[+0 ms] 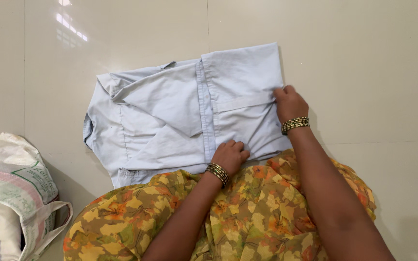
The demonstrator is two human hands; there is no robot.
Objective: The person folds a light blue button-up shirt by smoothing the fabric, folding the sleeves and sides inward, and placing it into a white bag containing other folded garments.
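Your left hand lies palm down on the near edge of the pale blue shirt, fingers loosely curled and pressing the cloth flat just beside the button placket; it grips nothing. Your right hand rests at the shirt's right edge, fingers bent down onto the fabric where a folded band of cloth runs across; you cannot tell from here whether it pinches the fabric or only presses on it. Both wrists carry gold and dark bangles.

The shirt lies spread on the glossy cream tiled floor, partly folded, its collar end toward the left and one sleeve folded diagonally across the front. Its near edge touches your lap, which is covered by a yellow and orange floral garment.

Well to the left, apart from the shirt, a white woven sack bag with a strap handle stands on the floor.
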